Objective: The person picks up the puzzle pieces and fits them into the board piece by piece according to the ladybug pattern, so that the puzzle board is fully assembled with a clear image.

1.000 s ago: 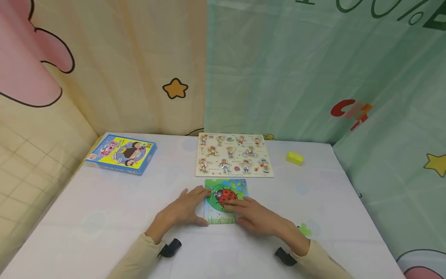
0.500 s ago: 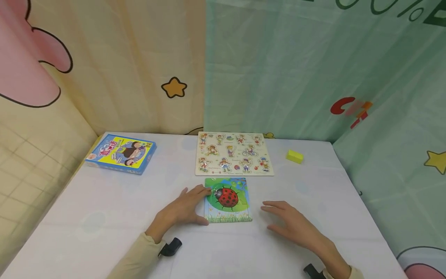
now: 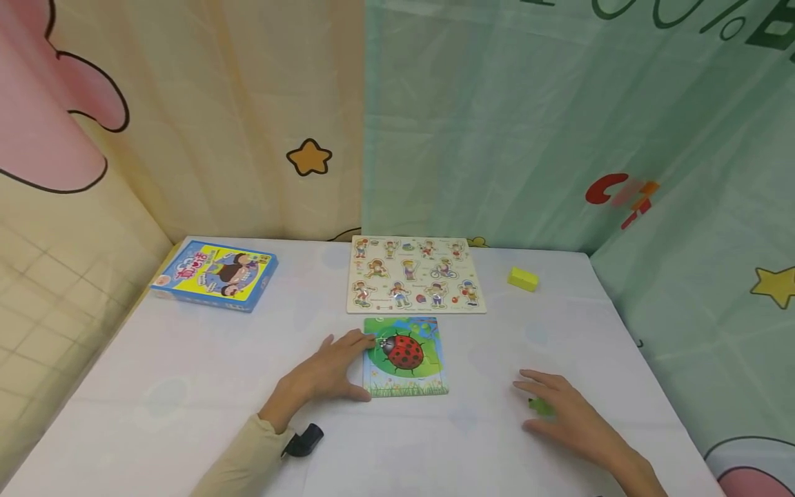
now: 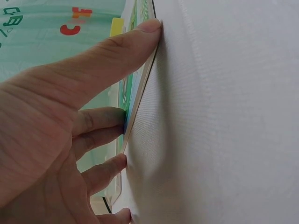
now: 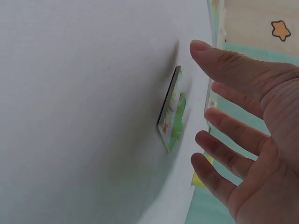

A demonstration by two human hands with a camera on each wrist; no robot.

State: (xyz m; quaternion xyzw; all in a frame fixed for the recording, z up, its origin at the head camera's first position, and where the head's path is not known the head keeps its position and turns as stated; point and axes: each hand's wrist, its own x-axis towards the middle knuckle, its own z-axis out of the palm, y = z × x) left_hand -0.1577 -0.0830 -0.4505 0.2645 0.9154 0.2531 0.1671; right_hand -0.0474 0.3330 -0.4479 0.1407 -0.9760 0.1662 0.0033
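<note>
A square ladybug puzzle [image 3: 405, 353] lies flat on the white table, a red ladybug on a green circle in its middle. My left hand [image 3: 332, 369] rests at its left side; the thumb touches near the lower left corner and other fingertips reach the edge, as the left wrist view [image 4: 88, 112] also shows. At the right, my right hand [image 3: 574, 417] hovers over a small green puzzle piece [image 3: 540, 407], fingers spread and holding nothing. In the right wrist view the piece [image 5: 172, 112] lies flat below the fingertips, apart from them; the hand partly hides it in the head view.
A peg puzzle board [image 3: 416, 275] with cartoon figures lies behind the ladybug puzzle. At the back left sits a blue and yellow box [image 3: 214, 275]; a yellow block [image 3: 523, 279] stands at the back right. Printed curtains [image 3: 472, 124] rise behind the table.
My right hand has left the ladybug puzzle and moved right, to above the small green piece. The left hand has stayed at the puzzle's left edge.
</note>
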